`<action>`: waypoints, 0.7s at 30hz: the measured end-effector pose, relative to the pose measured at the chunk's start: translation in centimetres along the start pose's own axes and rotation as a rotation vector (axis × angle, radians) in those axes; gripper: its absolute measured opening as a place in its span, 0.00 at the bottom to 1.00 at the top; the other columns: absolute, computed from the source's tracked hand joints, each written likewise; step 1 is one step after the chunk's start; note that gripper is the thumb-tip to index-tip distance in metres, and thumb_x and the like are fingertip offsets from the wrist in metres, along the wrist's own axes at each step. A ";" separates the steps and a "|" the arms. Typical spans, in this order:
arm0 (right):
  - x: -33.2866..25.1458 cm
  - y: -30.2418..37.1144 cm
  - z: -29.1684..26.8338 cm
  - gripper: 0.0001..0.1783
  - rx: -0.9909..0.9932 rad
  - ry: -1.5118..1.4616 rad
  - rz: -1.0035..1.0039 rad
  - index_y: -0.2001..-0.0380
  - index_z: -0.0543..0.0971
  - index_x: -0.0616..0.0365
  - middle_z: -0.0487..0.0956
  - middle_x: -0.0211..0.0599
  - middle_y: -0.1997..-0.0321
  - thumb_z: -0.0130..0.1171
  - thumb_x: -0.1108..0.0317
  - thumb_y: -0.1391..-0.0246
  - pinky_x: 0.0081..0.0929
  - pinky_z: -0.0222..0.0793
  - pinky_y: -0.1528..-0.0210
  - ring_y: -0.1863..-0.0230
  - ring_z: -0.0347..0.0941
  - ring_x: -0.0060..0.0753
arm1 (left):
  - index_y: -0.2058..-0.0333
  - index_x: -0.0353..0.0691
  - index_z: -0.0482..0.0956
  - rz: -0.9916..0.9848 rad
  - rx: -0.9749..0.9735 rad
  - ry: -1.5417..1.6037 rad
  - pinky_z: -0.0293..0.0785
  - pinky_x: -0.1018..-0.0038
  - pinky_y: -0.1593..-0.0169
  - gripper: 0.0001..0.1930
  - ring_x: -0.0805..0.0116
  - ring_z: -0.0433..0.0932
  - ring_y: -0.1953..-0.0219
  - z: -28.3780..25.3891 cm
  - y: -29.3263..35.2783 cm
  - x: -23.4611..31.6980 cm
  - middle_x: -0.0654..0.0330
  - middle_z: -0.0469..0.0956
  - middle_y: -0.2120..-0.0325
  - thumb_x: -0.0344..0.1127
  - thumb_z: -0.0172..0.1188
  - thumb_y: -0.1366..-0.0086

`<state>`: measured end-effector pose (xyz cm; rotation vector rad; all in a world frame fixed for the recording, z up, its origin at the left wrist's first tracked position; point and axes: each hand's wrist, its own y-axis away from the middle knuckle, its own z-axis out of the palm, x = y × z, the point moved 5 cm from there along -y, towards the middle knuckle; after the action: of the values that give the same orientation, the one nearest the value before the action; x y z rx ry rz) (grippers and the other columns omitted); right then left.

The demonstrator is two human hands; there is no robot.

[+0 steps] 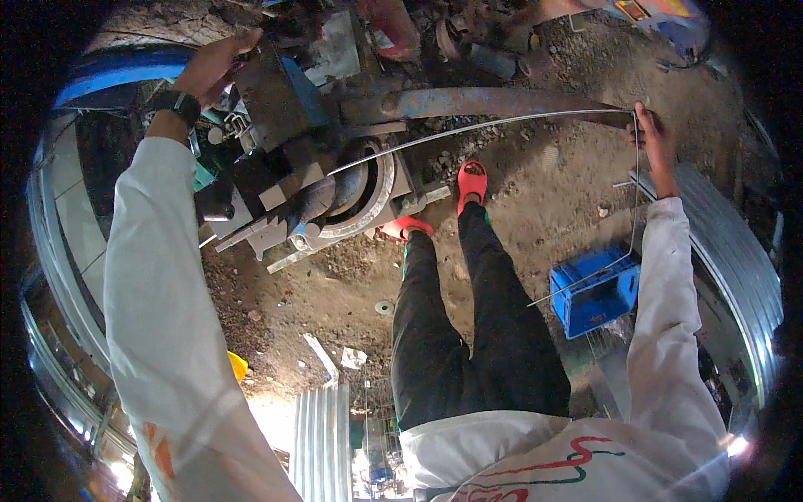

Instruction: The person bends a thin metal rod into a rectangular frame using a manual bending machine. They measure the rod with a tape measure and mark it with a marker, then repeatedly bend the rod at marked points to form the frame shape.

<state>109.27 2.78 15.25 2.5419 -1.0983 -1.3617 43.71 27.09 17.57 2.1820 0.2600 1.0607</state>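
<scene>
My right hand (654,149) is closed round a thin metal rod (502,120), out to the right at the rod's bend. From there one length runs left in a slight bow to a metal machine (276,180) with clamping jaws and a round slotted base. Another length hangs down past my forearm, then bends back toward my legs. My left hand (213,69), with a dark band at the wrist, is at the far left of the machine, against its dark upper block (266,96). Its fingers look curled there; what they grip is partly hidden.
A long rusty, blue-flecked metal bar (493,102) lies behind the rod. On the dirt floor stands a blue plastic crate (594,293), beside corrugated metal sheeting (719,243). Scrap metal is heaped at the far side. Another person's arm (560,10) shows at the top right.
</scene>
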 end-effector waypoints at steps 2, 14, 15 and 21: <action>0.1 0.2 -0.2 0.26 -0.022 -0.016 -0.009 0.62 0.80 0.53 0.78 0.27 0.75 0.63 0.39 0.48 0.20 0.67 0.76 0.78 0.73 0.20 | 0.57 0.37 0.77 0.140 -0.008 0.396 0.72 0.70 0.52 0.21 0.68 0.75 0.60 1.4 1.1 -0.1 0.62 0.78 0.59 0.50 0.63 0.36; 4.8 -3.6 -4.2 0.23 0.082 -0.109 -0.104 0.60 0.83 0.56 0.81 0.30 0.67 0.62 0.46 0.45 0.27 0.70 0.61 0.66 0.75 0.25 | 0.48 0.38 0.75 0.057 -0.006 -0.221 0.70 0.67 0.50 0.25 0.66 0.74 0.56 -2.9 -5.8 -3.6 0.59 0.78 0.56 0.54 0.56 0.33; 5.2 -4.3 -5.4 0.23 0.086 0.029 -0.094 0.57 0.81 0.56 0.82 0.30 0.64 0.61 0.46 0.44 0.27 0.71 0.59 0.63 0.76 0.25 | 0.49 0.38 0.76 0.058 -0.038 -0.156 0.70 0.67 0.50 0.25 0.66 0.75 0.55 -2.4 -6.1 -3.4 0.59 0.78 0.55 0.53 0.56 0.33; 3.6 -4.3 -2.9 0.28 -0.302 -0.177 0.038 0.51 0.78 0.59 0.81 0.29 0.60 0.59 0.45 0.41 0.27 0.71 0.54 0.61 0.77 0.25 | 0.49 0.36 0.76 -0.028 -0.236 0.308 0.72 0.68 0.50 0.23 0.67 0.76 0.55 -1.5 -2.8 -4.3 0.59 0.78 0.54 0.51 0.56 0.31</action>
<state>115.13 3.02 12.92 2.2131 -0.8785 -1.6277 40.11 27.96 13.68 1.7990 0.2867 1.3402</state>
